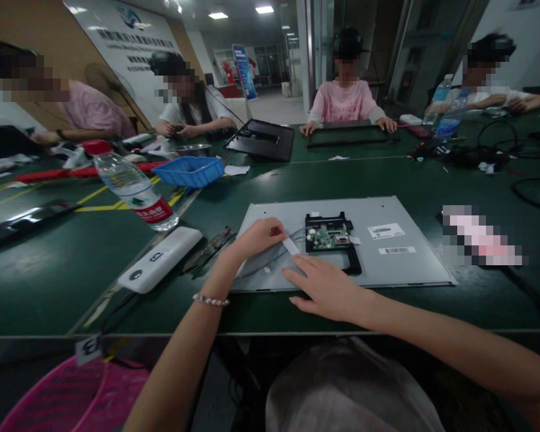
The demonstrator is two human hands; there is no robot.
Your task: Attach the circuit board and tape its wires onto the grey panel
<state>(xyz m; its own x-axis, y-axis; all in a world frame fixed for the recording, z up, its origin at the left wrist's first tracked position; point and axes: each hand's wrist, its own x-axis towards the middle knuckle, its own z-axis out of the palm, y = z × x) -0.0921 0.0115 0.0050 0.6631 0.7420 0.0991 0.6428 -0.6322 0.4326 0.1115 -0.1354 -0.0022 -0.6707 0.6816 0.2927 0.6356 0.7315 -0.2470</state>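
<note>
Green table (333, 180), ceiling lights (264, 9) beyond — left hand (258, 235) pinches white strip (290, 245), right hand (326, 288) spread.

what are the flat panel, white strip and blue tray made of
Flat panel: probably metal, satin grey, from its soft sheen and straight edges. White strip: perhaps paper or plastic tape, matte; thin and flat, too small to settle. Blue tray: likely moulded plastic, slightly glossy, with even colour and ribbed walls.
</note>
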